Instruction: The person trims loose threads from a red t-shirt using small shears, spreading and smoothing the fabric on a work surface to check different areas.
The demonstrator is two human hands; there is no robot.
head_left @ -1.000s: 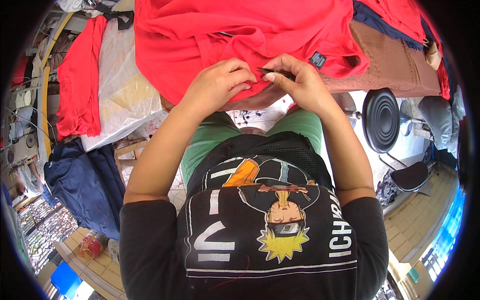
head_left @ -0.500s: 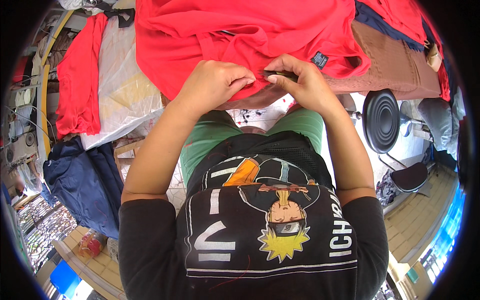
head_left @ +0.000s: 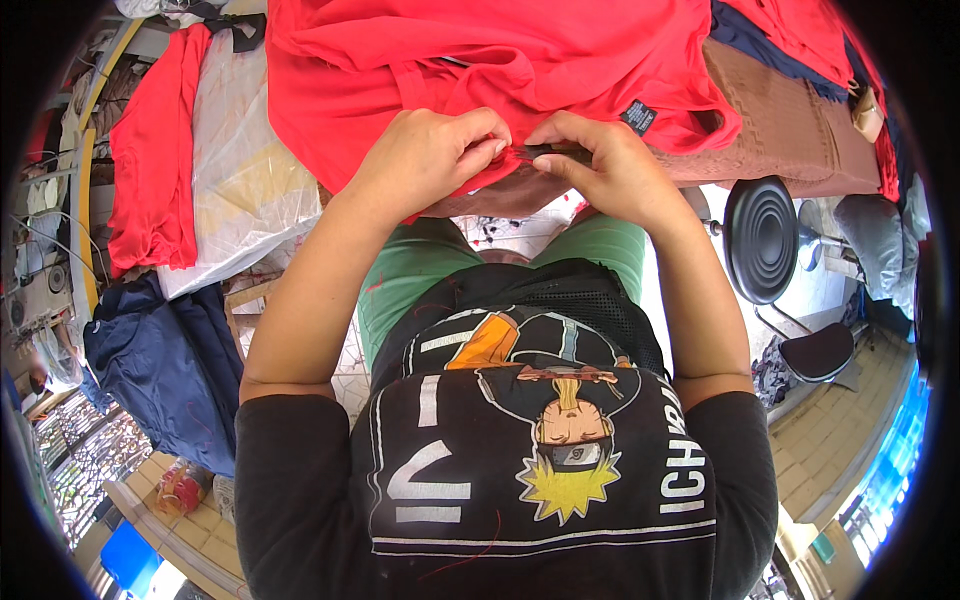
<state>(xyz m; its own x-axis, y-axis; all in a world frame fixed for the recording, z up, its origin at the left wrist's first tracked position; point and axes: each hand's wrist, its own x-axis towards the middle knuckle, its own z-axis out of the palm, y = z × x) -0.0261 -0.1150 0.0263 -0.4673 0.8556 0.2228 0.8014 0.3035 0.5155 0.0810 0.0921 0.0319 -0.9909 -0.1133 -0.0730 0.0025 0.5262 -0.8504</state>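
A red garment (head_left: 390,70) with a small dark label (head_left: 637,117) lies spread over the brown-covered table in front of me. My left hand (head_left: 440,150) is closed, thumb against fingers, pinching the garment's near edge. Just right of it, my right hand (head_left: 600,160) grips what look like small dark thread snips (head_left: 570,152), their tip pointing left at the pinched edge. The fingers partly cover the snips, and I cannot tell whether the tip touches the cloth. A little red cloth hangs below my left wrist.
The table's brown cover (head_left: 790,120) runs off to the right, with navy cloth (head_left: 775,50) behind. A black round stool seat (head_left: 762,240) stands at the right. Plastic-covered stock (head_left: 240,180), another red cloth piece (head_left: 160,160) and navy fabric (head_left: 165,370) are at the left.
My left hand has shifted slightly up, its fingers bent more, and the pinched edge has lifted with it. The right hand has tilted a little, the snips still in it.
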